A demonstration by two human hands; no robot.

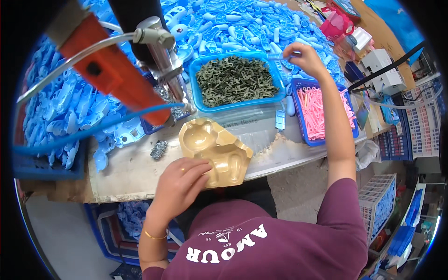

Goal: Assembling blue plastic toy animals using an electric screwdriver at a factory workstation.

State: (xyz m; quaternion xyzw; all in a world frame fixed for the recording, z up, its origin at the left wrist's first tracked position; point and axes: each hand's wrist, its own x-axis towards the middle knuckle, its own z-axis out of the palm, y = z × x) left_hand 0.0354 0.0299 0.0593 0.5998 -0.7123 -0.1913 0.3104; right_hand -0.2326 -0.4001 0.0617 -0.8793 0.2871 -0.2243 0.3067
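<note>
A tan moulded holder [198, 136] with rounded hollows lies at the table's front edge. My left hand [183, 182] rests on its lower left side, fingers stretched together and touching it; the thumb is hidden. Further off, my right hand [302, 57] is raised over the blue parts beyond the tray's right corner. Its fingers pinch a small light blue plastic piece [274, 56], whose exact shape I cannot make out. Left of the hand stands a blue tray [205, 108] heaped with dark metal clips [235, 80]. Under my right forearm is a blue basket [313, 143] of pink plastic strips [310, 112].
Blue plastic shells [228, 25] pile up across the back and left. An orange-red tool body [109, 70] with hoses and a metal shaft [170, 74] hangs at the left. Screws [158, 150] lie on the tabletop [126, 177]. A slatted crate [373, 200] stands at the right.
</note>
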